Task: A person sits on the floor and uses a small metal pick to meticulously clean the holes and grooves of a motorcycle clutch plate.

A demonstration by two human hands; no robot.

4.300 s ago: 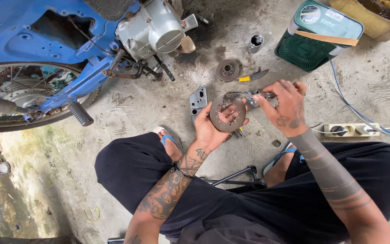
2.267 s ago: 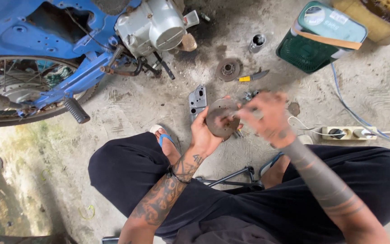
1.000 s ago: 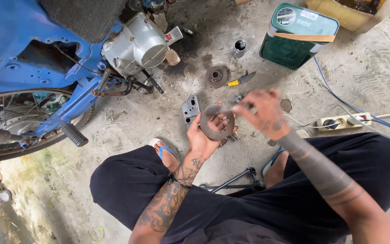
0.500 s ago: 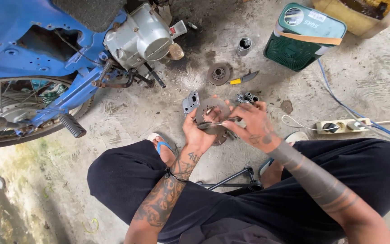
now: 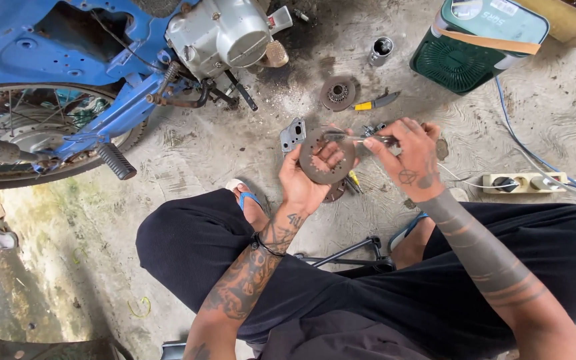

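Position of the right hand [image 5: 409, 155] has changed: half a second ago it lay low across the disc; it now sits at the upper right, pinching a thin metal tool [image 5: 358, 137] over the rim. Left hand [image 5: 307, 183] grips the brown toothed disc [image 5: 327, 157] above concrete floor [image 5: 201, 160]. Tool tip detail is indistinct.

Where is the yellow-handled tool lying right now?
In the head view, the yellow-handled tool lies on the concrete floor, upper centre, just right of the round toothed part.
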